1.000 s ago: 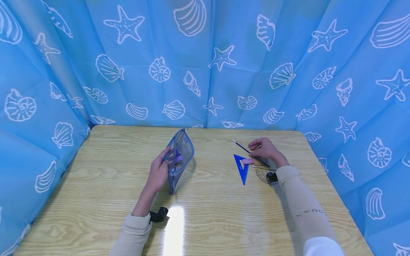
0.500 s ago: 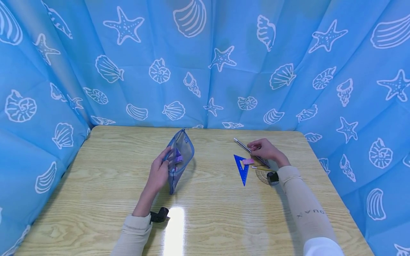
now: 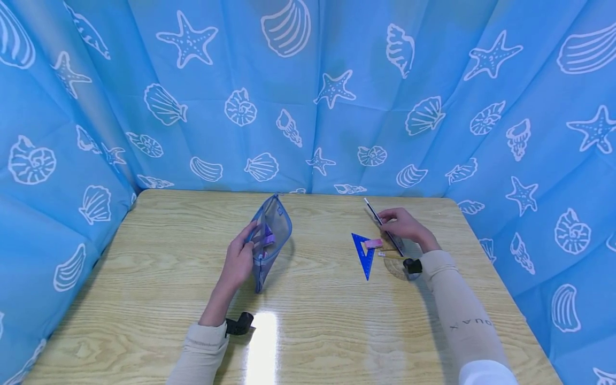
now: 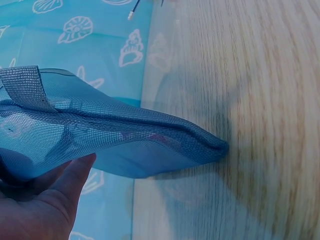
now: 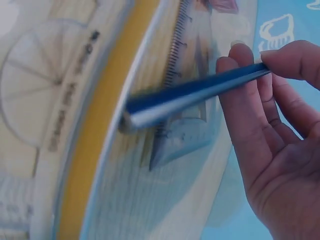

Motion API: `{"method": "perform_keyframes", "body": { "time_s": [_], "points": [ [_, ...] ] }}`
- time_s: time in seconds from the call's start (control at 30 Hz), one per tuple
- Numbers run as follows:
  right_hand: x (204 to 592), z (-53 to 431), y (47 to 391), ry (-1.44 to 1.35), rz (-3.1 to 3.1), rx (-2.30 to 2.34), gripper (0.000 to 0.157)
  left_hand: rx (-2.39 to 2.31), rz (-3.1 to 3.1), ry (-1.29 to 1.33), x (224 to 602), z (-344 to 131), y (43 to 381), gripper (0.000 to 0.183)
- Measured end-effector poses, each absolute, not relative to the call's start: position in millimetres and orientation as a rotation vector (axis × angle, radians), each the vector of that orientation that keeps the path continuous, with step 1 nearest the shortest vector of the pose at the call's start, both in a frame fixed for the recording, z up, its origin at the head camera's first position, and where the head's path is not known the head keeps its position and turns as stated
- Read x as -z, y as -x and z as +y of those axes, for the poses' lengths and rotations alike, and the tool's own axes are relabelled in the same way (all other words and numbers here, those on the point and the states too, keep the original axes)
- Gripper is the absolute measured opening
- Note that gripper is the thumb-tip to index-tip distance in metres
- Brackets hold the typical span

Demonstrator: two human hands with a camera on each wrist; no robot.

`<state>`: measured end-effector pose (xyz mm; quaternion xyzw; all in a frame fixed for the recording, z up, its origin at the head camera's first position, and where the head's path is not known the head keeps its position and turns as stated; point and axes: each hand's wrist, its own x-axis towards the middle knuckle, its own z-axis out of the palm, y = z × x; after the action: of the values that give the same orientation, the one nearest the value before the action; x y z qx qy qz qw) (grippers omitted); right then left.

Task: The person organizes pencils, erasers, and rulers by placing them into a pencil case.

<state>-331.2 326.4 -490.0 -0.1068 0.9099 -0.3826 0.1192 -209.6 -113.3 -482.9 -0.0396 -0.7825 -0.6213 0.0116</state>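
Note:
My left hand (image 3: 238,256) grips the near side of a grey-blue mesh pencil case (image 3: 280,222), held upright with its mouth open above the table. Inside it a purple item (image 3: 268,236) shows; its kind is unclear. In the left wrist view the case's mesh side (image 4: 150,127) fills the middle, with the thumb of the left hand (image 4: 47,207) against it. My right hand (image 3: 404,225) pinches a dark pencil (image 3: 371,208) between thumb and fingers. The right wrist view shows this pencil (image 5: 190,95) tilted, its flat end towards the camera.
Below the right hand lie a blue set square (image 3: 364,263), a pink eraser (image 3: 373,243) touching it, a yellow pencil (image 3: 392,256) and a clear protractor (image 3: 394,270). A blue seashell-print curtain (image 3: 308,123) stands behind the wooden table (image 3: 159,256).
The right hand has taken hold of the dark pencil; its white-tipped far end has swung to the right. The left hand and pencil case have stayed in place.

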Motion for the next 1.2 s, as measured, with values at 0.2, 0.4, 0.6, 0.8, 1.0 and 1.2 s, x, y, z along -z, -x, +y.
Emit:
{"method": "perform_keyframes", "body": {
  "time_s": [0.2, 0.4, 0.6, 0.8, 1.0, 1.2],
  "points": [
    [482, 329, 326, 0.244, 2.603, 1.199, 0.046, 1.949, -2.438, 0.125, 484, -114, 210, 0.055],
    [480, 332, 322, 0.181, 2.537, 1.373, 0.048, 1.986, -2.408, 0.122, 484, -115, 209, 0.055],
    [479, 331, 316, 0.203, 2.49, 1.511, 0.048, 1.991, -2.396, 0.116, 484, -116, 209, 0.055],
    [478, 325, 311, 0.201, 2.534, 1.604, 0.048, 1.994, -2.369, 0.1, 484, -117, 210, 0.056],
    [473, 308, 301, 0.245, 2.544, 1.714, 0.048, 2.018, -2.326, 0.094, 484, -119, 210, 0.055],
    [474, 291, 290, 0.323, 2.544, 1.782, 0.042, 2.039, -2.323, 0.096, 485, -120, 211, 0.055]
  ]
}}
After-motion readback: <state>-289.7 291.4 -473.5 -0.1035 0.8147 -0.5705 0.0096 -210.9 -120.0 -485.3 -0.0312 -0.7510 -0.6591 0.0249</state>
